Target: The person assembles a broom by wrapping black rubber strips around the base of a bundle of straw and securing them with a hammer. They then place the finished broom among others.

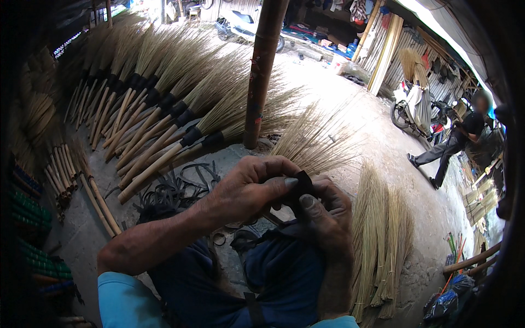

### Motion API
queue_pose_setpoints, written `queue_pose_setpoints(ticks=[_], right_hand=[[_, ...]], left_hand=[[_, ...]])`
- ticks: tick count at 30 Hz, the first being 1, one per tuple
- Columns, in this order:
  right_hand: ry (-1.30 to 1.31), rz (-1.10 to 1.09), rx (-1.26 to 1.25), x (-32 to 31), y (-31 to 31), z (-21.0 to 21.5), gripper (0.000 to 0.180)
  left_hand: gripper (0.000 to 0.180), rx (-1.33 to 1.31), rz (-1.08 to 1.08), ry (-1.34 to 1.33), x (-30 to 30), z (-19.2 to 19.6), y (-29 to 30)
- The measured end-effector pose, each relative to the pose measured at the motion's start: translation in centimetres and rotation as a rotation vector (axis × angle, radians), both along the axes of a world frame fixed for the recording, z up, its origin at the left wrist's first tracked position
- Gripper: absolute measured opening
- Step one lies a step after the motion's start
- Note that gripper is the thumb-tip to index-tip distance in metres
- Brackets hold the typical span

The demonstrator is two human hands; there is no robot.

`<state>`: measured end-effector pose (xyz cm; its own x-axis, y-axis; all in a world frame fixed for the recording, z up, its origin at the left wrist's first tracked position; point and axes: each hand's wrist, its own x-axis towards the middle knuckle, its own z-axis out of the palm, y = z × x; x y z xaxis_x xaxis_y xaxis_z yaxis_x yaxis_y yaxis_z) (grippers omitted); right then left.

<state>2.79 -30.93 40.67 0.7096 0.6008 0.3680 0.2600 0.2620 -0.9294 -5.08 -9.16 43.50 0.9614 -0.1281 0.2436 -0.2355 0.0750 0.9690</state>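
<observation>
My left hand (249,188) and my right hand (331,218) meet above my lap, each with thumb and fingers pinched on a black strip (302,185) that looks like rubber. Just beyond them fans out a bundle of straw-coloured bristles (314,143); my fingers hide its near end, so I cannot tell whether the strip goes around it. Loose black strips (183,183) lie in a tangle on the ground to the left of my knees.
Finished brooms (180,123) with bamboo handles lie in a row at the left. A bamboo post (261,76) stands ahead. Bound bristle bundles (380,240) lie at right. Short bamboo handles (61,169) stack far left. A person (465,131) walks near a motorbike (418,112).
</observation>
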Motion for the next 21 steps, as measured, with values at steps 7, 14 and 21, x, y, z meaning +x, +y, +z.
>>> queue_pose_setpoints(ticks=[7, 14, 21], right_hand=[[0.094, -0.036, 0.011, -0.2, -0.13, -0.19, 0.023], [0.128, -0.073, -0.057, -0.25, -0.25, -0.01, 0.026], [0.038, -0.1, -0.069, -0.16, -0.07, -0.12, 0.022]], left_hand=[[0.029, 0.149, 0.058, 0.031, -0.28, 0.69, 0.2], [0.033, 0.105, -0.01, 0.099, -0.23, 0.78, 0.16], [0.023, 0.255, 0.034, 0.255, 0.04, 0.73, 0.35]])
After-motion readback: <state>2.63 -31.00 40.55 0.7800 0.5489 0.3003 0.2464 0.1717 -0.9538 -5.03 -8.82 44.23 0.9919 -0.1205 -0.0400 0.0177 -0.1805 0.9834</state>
